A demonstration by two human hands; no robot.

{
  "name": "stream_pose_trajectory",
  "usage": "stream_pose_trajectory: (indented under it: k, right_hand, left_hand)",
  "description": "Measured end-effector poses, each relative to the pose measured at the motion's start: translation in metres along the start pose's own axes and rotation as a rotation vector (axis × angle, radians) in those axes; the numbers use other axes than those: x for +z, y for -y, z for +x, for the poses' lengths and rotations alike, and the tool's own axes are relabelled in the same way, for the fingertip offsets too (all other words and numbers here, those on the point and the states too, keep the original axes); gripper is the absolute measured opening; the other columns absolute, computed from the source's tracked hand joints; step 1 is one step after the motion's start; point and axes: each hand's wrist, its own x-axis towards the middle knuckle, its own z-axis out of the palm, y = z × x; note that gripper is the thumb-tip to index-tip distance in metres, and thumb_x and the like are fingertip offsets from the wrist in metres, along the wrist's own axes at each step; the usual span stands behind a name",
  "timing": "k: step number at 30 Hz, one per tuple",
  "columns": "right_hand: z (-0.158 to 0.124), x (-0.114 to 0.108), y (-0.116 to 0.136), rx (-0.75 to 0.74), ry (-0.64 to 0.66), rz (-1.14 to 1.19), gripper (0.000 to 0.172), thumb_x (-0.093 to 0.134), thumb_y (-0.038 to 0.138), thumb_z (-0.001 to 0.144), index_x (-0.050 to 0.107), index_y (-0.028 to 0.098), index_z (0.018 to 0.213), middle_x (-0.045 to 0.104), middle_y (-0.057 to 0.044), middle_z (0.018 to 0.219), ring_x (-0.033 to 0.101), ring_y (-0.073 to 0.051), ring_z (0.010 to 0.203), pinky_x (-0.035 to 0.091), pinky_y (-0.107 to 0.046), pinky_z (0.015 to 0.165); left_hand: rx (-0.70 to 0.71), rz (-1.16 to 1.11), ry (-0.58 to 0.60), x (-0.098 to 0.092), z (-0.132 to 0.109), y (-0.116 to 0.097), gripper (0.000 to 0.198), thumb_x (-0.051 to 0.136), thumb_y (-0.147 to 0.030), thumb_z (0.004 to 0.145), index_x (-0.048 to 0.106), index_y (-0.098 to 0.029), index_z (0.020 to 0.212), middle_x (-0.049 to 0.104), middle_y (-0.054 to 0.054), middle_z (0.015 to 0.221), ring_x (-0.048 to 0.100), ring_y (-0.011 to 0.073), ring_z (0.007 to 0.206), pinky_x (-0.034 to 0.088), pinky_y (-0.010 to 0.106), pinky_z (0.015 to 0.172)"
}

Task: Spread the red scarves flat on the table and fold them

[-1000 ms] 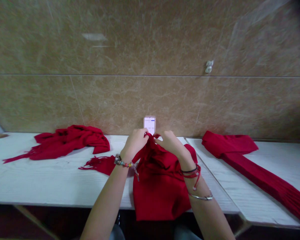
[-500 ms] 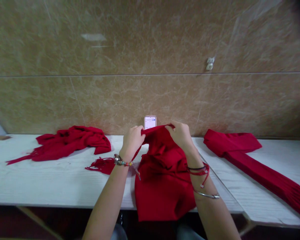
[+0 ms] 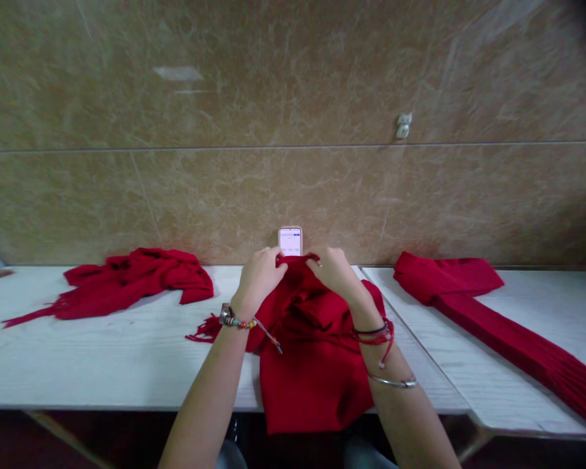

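Note:
A red scarf (image 3: 317, 384) lies bunched in front of me, its lower part hanging over the table's front edge and a fringed end sticking out under my left wrist. My left hand (image 3: 262, 277) pinches the scarf's raised upper edge between thumb and fingers. On the same edge, a short way to the right, my right hand (image 3: 336, 273) grips the cloth too. The stretch between the two hands is short and slightly slack. Just behind it a phone (image 3: 290, 241) with a lit screen leans against the wall, its lower part hidden.
A crumpled red scarf (image 3: 141, 283) with a fringe lies on the left of the white table (image 3: 102, 365). Another red scarf (image 3: 493, 326), folded into a long strip, lies on the right. Behind is a tiled wall (image 3: 200, 189) with a small white hook (image 3: 404, 125).
My hands have come closer together, the right one moving left and slightly down. The held edge has dropped a little and slackened, showing more of the phone screen.

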Motion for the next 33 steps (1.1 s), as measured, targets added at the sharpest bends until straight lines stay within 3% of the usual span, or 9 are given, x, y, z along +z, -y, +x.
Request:
stream_pose_trajectory:
  k: [5, 8, 11, 13, 17, 21, 25, 30, 33]
  right_hand:
    - [-0.001, -0.014, -0.02, 0.088, -0.181, -0.012, 0.026, 0.044, 0.011, 0.075, 0.066, 0.019, 0.087, 0.068, -0.005, 0.085, 0.06, -0.017, 0.079, 0.042, -0.024, 0.07]
    - [-0.004, -0.011, -0.02, 0.054, -0.029, -0.045, 0.028, 0.045, 0.007, 0.072, 0.066, 0.019, 0.086, 0.068, -0.006, 0.086, 0.06, -0.017, 0.081, 0.041, -0.023, 0.071]
    - [-0.005, -0.002, -0.01, -0.075, 0.144, -0.012, 0.027, 0.049, 0.008, 0.071, 0.065, 0.019, 0.091, 0.068, -0.006, 0.089, 0.06, -0.017, 0.082, 0.04, -0.021, 0.069]
    - [-0.003, 0.003, -0.002, -0.091, 0.164, -0.001, 0.026, 0.05, 0.01, 0.072, 0.064, 0.018, 0.092, 0.068, -0.007, 0.087, 0.061, -0.018, 0.08, 0.04, -0.022, 0.067]
    - [0.0, 0.002, 0.0, 0.027, 0.045, -0.014, 0.027, 0.047, 0.008, 0.071, 0.066, 0.019, 0.086, 0.068, -0.008, 0.083, 0.061, -0.019, 0.079, 0.041, -0.024, 0.067]
    - [0.001, -0.006, -0.018, 0.039, -0.086, 0.155, 0.022, 0.049, 0.01, 0.068, 0.065, 0.018, 0.08, 0.068, -0.004, 0.079, 0.06, -0.016, 0.075, 0.042, -0.024, 0.068]
    - [0.001, -0.01, -0.043, 0.12, -0.195, 0.461, 0.016, 0.05, 0.017, 0.066, 0.061, 0.016, 0.078, 0.064, -0.002, 0.07, 0.058, -0.015, 0.067, 0.043, -0.025, 0.063]
    - [0.004, -0.011, -0.057, 0.187, -0.348, 0.736, 0.014, 0.051, 0.023, 0.062, 0.057, 0.017, 0.074, 0.06, 0.001, 0.063, 0.056, -0.014, 0.063, 0.043, -0.024, 0.06]
    - [0.004, -0.013, -0.055, 0.191, -0.46, 0.733, 0.018, 0.052, 0.033, 0.067, 0.057, 0.018, 0.073, 0.06, 0.0, 0.063, 0.056, -0.015, 0.061, 0.042, -0.024, 0.056]
  left_hand:
    - [-0.003, -0.022, -0.087, -0.005, 0.0, 0.004, 0.016, 0.052, -0.012, 0.073, 0.059, -0.017, 0.087, 0.061, 0.004, 0.086, 0.056, 0.016, 0.081, 0.043, 0.026, 0.075]
    - [0.032, -0.063, -0.154, -0.006, 0.0, -0.002, 0.022, 0.05, -0.008, 0.072, 0.056, -0.017, 0.09, 0.06, 0.003, 0.089, 0.056, 0.0155, 0.083, 0.043, 0.026, 0.076]
    - [0.05, -0.063, -0.108, -0.004, 0.0, -0.011, 0.019, 0.05, -0.007, 0.072, 0.055, -0.018, 0.087, 0.061, 0.004, 0.085, 0.057, 0.0153, 0.079, 0.044, 0.024, 0.073]
    - [0.04, -0.047, -0.065, -0.001, 0.0, -0.013, 0.016, 0.049, -0.008, 0.073, 0.056, -0.018, 0.084, 0.061, 0.003, 0.082, 0.057, 0.0153, 0.075, 0.043, 0.024, 0.069]
    - [0.009, 0.03, -0.055, 0.003, 0.0, -0.006, 0.018, 0.048, -0.006, 0.073, 0.056, -0.017, 0.084, 0.061, 0.004, 0.08, 0.057, 0.0162, 0.074, 0.043, 0.025, 0.07]
    - [0.059, -0.005, -0.11, 0.0, 0.001, 0.003, 0.019, 0.049, -0.006, 0.073, 0.058, -0.017, 0.086, 0.059, 0.005, 0.09, 0.055, 0.0165, 0.085, 0.042, 0.026, 0.078]
    - [0.016, -0.141, -0.128, -0.003, 0.0, 0.012, 0.024, 0.054, -0.017, 0.076, 0.055, -0.019, 0.099, 0.059, 0.005, 0.096, 0.055, 0.017, 0.089, 0.041, 0.028, 0.081]
    - [-0.146, -0.54, 0.136, 0.001, 0.004, 0.03, 0.03, 0.053, -0.024, 0.078, 0.05, -0.018, 0.107, 0.059, -0.001, 0.07, 0.055, 0.0125, 0.061, 0.042, 0.023, 0.059]
    - [-0.165, -0.688, -0.002, 0.0, 0.008, 0.038, 0.032, 0.05, -0.026, 0.08, 0.047, -0.016, 0.11, 0.058, -0.001, 0.071, 0.056, 0.0116, 0.063, 0.043, 0.022, 0.06]
